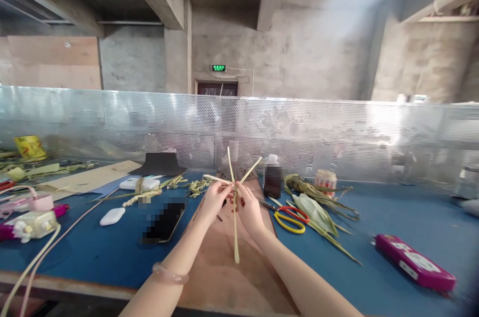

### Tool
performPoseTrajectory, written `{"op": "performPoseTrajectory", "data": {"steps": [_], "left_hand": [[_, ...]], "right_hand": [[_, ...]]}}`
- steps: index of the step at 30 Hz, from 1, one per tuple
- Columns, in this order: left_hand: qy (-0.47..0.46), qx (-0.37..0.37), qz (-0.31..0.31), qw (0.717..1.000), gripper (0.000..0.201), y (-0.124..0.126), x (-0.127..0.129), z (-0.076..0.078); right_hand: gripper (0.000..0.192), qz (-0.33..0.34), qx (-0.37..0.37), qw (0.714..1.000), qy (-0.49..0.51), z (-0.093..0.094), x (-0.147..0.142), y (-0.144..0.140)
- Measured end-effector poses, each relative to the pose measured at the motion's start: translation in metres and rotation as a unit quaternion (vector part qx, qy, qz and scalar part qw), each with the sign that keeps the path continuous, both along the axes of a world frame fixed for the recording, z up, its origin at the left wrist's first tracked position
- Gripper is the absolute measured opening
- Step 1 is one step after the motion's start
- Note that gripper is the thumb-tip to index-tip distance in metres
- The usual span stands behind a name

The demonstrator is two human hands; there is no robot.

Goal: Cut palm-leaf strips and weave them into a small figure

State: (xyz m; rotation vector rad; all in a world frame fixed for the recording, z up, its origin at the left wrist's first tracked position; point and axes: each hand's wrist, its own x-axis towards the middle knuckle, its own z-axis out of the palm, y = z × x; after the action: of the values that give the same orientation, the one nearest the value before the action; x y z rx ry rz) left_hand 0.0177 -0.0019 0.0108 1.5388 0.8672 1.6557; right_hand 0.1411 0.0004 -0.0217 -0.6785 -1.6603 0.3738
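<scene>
Green wall sign (pixel 219 68) above doorway (pixel 209 88): "EXIT" under Chinese characters.

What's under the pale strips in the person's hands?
Beneath the pale strips is a brown board, itself lying on the blue tabletop. Whatever lies directly behind the left hand and right hand is covered, and so is the tabletop under the board.

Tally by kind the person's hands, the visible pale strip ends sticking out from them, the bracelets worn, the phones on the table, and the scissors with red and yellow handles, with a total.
Hands (left hand, right hand): 2
Pale strip ends: 4
Bracelet: 1
Dark phone: 1
Red-and-yellow scissors: 1
Total: 9
</scene>
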Motion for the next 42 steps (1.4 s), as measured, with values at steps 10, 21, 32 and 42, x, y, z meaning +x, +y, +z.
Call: {"op": "performPoseTrajectory", "data": {"steps": [10, 21, 32, 42], "left_hand": [[-0.044, -0.003, -0.021, 0.999, 0.021, 0.000, 0.002, 0.001], [-0.135, -0.072, -0.049, 0.987, 0.016, 0.004, 0.002, -0.003], [-0.130, -0.084, -0.064, 0.986, 0.020, 0.000, 0.001, -0.001], [-0.058, -0.067, -0.029, 0.996, 0.027, 0.001, 0.000, -0.003]], "right_hand": [[0.056, 0.020, -0.046, 0.996, 0.077, 0.001, -0.007, -0.005], [0.064, 0.029, -0.050, 0.994, 0.091, -0.001, -0.007, -0.004], [0.060, 0.125, -0.120, 0.978, 0.119, -0.008, -0.009, 0.000], [0.052, 0.085, -0.100, 0.989, 0.063, -0.003, -0.006, -0.001]]}}
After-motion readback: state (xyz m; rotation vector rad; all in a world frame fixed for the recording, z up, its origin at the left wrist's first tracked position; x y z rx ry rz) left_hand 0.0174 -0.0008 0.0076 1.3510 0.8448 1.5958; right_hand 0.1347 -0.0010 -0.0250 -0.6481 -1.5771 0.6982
